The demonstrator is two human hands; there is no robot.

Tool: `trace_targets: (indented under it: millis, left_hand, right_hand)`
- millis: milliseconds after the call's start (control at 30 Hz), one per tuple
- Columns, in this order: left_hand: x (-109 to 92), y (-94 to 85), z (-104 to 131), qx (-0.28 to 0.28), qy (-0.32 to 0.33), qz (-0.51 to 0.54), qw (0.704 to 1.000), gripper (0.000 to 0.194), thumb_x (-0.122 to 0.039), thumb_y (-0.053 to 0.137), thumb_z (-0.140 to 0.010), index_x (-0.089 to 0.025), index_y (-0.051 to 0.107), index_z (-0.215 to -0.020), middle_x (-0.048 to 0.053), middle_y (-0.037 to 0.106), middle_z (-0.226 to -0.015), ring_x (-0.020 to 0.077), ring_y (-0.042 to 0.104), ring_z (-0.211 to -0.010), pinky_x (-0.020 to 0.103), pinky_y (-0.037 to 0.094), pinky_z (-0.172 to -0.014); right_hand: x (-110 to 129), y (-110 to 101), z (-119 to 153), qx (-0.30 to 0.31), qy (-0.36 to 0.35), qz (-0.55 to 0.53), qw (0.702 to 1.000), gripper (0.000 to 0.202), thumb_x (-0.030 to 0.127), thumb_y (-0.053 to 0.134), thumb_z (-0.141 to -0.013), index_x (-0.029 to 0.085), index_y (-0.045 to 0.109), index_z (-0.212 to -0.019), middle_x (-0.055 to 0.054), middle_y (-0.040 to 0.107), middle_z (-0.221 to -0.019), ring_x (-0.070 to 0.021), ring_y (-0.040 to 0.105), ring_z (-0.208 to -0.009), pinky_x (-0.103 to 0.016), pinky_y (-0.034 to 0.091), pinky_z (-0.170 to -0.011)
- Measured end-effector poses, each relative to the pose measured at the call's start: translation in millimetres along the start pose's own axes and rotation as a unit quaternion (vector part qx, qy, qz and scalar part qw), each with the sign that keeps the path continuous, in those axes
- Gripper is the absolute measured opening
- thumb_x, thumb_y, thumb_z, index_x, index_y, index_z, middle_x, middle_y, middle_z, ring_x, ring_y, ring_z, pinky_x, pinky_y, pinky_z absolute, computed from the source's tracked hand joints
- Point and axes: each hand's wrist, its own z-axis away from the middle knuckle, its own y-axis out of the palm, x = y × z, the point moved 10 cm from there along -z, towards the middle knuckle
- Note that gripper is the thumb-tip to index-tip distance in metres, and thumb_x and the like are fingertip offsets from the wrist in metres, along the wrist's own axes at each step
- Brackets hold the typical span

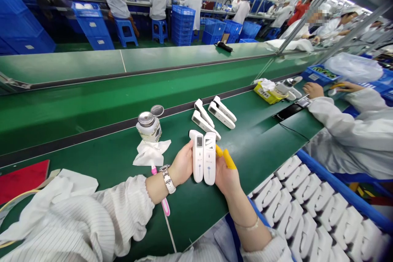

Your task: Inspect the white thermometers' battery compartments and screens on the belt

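Green, smooth-topped workbench (260,135) runs beneath two white, rounded handheld devices with small screens, held upright side by side just in front of four similar white devices (221,115) lying on the surface. The left hand (182,164) is closed around the left device (198,166); the right hand (227,178), with yellow fingertip covers (229,159), grips the right device (209,166). They seem to touch, though the seam is hard to judge. A loosened grip could let either slick shell slip, and tilting them inward could scuff their edges. Near the left hand, a white bottle with a raised metal lid (150,131) could spill if a wrist knocked it, wetting the crumpled white cloth (149,154).
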Motion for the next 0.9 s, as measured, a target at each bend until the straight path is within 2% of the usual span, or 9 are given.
trace_targets:
  millis: [133,267,400,533,667,800,900]
  left_hand:
    - [1.0,-7.0,-0.2,-0.029,0.002,-0.020,0.999,0.036,-0.037,0.042,-0.089,-0.013,0.056,-0.111,0.011,0.065,-0.104,0.0257,0.058,-0.103,0.041,0.037,-0.099]
    - [-5.4,-10.1,-1.8,-0.031,0.042,-0.029,0.998,0.026,-0.033,0.048,-0.087,-0.016,0.056,-0.105,0.010,0.064,-0.103,0.0240,0.059,-0.100,0.041,0.040,-0.097]
    - [-8.5,-11.0,-1.4,-0.027,0.062,-0.056,0.996,0.025,-0.026,0.057,-0.082,-0.018,0.056,-0.106,0.009,0.062,-0.109,0.0233,0.057,-0.104,0.038,0.040,-0.096]
    - [-8.1,-9.4,0.0,-0.014,0.055,-0.109,0.992,0.032,-0.022,0.067,-0.075,-0.015,0.057,-0.104,0.010,0.063,-0.108,0.0222,0.059,-0.101,0.034,0.043,-0.090]
    - [-8.5,-7.6,-0.6,0.005,0.055,-0.119,0.991,0.036,-0.022,0.070,-0.073,-0.015,0.056,-0.105,0.010,0.064,-0.108,0.0191,0.059,-0.099,0.029,0.044,-0.087]
    - [-7.7,-6.1,-0.8,0.014,0.049,-0.127,0.991,0.037,-0.022,0.069,-0.073,-0.015,0.056,-0.107,0.009,0.064,-0.107,0.0174,0.060,-0.098,0.028,0.044,-0.087]
    - [-7.0,-4.6,0.8,0.012,0.039,-0.135,0.990,0.039,-0.022,0.071,-0.072,-0.015,0.056,-0.108,0.009,0.064,-0.108,0.0166,0.060,-0.096,0.027,0.045,-0.085]
  right_hand:
    - [9.3,0.5,3.2,-0.005,-0.074,0.040,0.996,0.049,0.055,0.056,-0.077,0.026,0.058,-0.116,-0.001,0.053,-0.130,-0.0239,0.039,-0.128,-0.039,0.029,-0.108]
    - [10.5,5.8,5.1,0.019,-0.097,0.077,0.992,0.050,0.055,0.054,-0.079,0.026,0.056,-0.120,0.000,0.048,-0.135,-0.0216,0.036,-0.130,-0.036,0.026,-0.110]
    - [9.5,-11.0,3.7,-0.037,-0.097,0.065,0.992,0.035,0.038,0.059,-0.079,0.029,0.059,-0.113,0.000,0.057,-0.125,-0.0220,0.046,-0.123,-0.041,0.028,-0.109]
    - [10.3,-22.8,3.2,-0.057,-0.123,0.117,0.984,0.052,0.024,0.066,-0.075,0.033,0.049,-0.124,0.000,0.053,-0.130,-0.0209,0.044,-0.125,-0.044,0.029,-0.109]
    - [15.3,-23.3,2.9,-0.042,-0.171,0.168,0.970,0.050,0.027,0.066,-0.076,0.029,0.050,-0.123,-0.004,0.053,-0.130,-0.0229,0.047,-0.122,-0.047,0.033,-0.107]
    - [12.8,-21.0,0.7,-0.024,-0.163,0.201,0.966,0.043,0.030,0.063,-0.079,0.027,0.053,-0.120,-0.005,0.057,-0.125,-0.0236,0.051,-0.118,-0.046,0.034,-0.106]
    - [13.4,-24.0,0.9,-0.039,-0.156,0.203,0.966,0.043,0.030,0.064,-0.077,0.026,0.054,-0.119,-0.005,0.058,-0.124,-0.0244,0.050,-0.118,-0.047,0.032,-0.107]
